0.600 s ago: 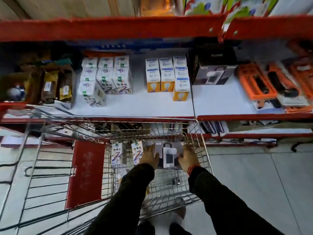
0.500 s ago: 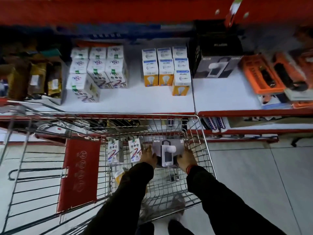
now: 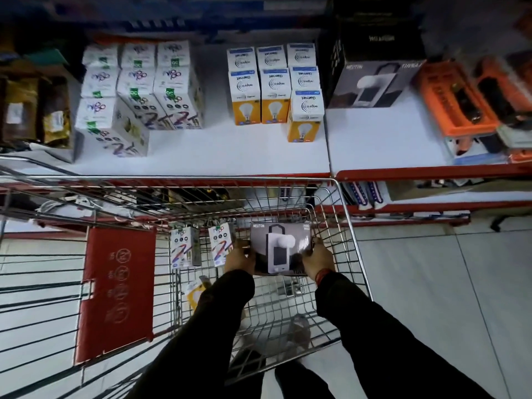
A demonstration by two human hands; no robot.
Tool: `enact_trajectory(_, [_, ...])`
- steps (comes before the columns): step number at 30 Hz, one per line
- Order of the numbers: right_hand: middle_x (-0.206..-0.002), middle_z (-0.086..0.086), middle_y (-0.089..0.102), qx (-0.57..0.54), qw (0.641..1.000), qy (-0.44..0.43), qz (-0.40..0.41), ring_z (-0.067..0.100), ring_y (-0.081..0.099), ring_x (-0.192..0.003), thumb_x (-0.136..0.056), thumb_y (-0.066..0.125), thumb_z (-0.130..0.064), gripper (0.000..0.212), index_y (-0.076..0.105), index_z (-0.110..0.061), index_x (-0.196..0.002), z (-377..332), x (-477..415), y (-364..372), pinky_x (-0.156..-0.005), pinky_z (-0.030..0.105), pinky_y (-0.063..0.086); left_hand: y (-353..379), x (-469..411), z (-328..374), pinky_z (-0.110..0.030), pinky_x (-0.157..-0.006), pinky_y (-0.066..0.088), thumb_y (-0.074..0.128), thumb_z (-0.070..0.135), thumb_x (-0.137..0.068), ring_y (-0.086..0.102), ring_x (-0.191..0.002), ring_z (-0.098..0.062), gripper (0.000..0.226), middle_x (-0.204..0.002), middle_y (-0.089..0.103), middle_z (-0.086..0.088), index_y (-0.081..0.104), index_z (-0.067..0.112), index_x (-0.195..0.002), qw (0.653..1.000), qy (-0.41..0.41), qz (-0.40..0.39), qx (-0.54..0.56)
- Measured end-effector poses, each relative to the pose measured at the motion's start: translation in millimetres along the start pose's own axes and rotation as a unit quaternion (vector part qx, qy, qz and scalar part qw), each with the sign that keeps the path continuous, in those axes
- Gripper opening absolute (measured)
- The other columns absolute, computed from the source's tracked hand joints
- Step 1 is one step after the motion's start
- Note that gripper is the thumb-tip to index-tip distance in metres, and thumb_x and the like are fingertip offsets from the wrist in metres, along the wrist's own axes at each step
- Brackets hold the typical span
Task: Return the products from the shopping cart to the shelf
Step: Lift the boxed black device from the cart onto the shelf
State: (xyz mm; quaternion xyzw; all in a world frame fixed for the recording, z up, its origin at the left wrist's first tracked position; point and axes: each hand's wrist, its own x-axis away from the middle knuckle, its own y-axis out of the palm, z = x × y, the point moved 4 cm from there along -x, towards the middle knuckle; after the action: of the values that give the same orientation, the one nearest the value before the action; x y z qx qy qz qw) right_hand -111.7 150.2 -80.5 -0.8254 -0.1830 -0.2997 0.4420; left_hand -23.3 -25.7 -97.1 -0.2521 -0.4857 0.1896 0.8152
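A grey Neuton lantern box (image 3: pixel 280 247) sits inside the wire shopping cart (image 3: pixel 352 228), gripped on both sides. My left hand (image 3: pixel 240 256) holds its left edge and my right hand (image 3: pixel 318 259) holds its right edge. Two small white bulb boxes (image 3: pixel 180 247) (image 3: pixel 220 243) stand upright in the cart to the left of it. A yellow bulb box (image 3: pixel 195 295) lies lower in the cart, partly hidden by my left sleeve. On the white shelf (image 3: pixel 230 156) beyond the cart stands a matching Neuton box (image 3: pixel 374 82).
The shelf carries white bulb boxes (image 3: pixel 138 93) at the left, Wipro bulb boxes (image 3: pixel 273 87) in the middle and orange packaged torches (image 3: pixel 457 102) at the right. A red child-seat flap (image 3: pixel 115 292) hangs in the cart's left part. Grey tiled floor (image 3: pixel 446 283) lies to the right.
The view has tilted down and drawn closer to the shelf. Both hands keep their hold on the lantern box, which sits a little higher in the cart.
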Motion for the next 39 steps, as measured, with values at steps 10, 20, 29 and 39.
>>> enact_trajectory(10, [-0.131,0.010,0.062,-0.079,0.993,-0.076,0.032,0.027,0.061,-0.118,-0.095,0.060,-0.022,0.054,0.041,-0.014,-0.144,-29.6,92.2,-49.0,-0.097,0.030,0.047,-71.4,81.9,3.3,-0.033,-0.085,0.049,0.057,0.029,-0.093,0.064,-0.110,-0.032,0.033,-0.119,0.067,-0.011,0.054,0.014,-0.122,0.987,0.088,0.034,0.131])
enact_trajectory(20, [-0.123,0.002,0.058,-0.196,0.944,-0.215,0.159,0.017,0.056,-0.112,-0.081,0.071,-0.027,0.046,0.050,-0.019,-0.121,-40.8,150.5,-107.9,-0.084,0.019,0.043,-112.5,160.5,28.0,-0.041,-0.094,0.052,0.060,0.048,-0.082,0.060,-0.112,-0.019,0.048,-0.122,0.062,-0.002,0.051,0.021,-0.122,0.938,0.237,0.129,0.216])
enact_trajectory(29, [-0.116,-0.002,0.056,-0.247,0.888,-0.295,0.253,0.020,0.056,-0.111,-0.080,0.067,-0.014,0.042,0.048,-0.017,-0.118,-36.8,131.4,-212.7,-0.095,0.036,0.048,-98.2,193.0,145.5,-0.028,-0.103,0.046,0.061,0.030,-0.087,0.055,-0.119,-0.012,0.046,-0.125,0.059,0.001,0.054,0.031,-0.132,0.885,0.387,0.171,0.192])
enact_trajectory(39, [-0.122,0.005,0.066,-0.139,0.916,-0.271,0.262,0.017,0.062,-0.104,-0.085,0.070,-0.012,0.043,0.055,-0.014,-0.126,-41.1,33.2,-292.4,-0.092,0.019,0.040,-44.9,144.5,254.1,-0.024,-0.091,0.055,0.059,0.013,-0.092,0.069,-0.100,-0.016,0.055,-0.128,0.065,0.005,0.046,0.029,-0.142,0.917,0.341,0.114,0.170])
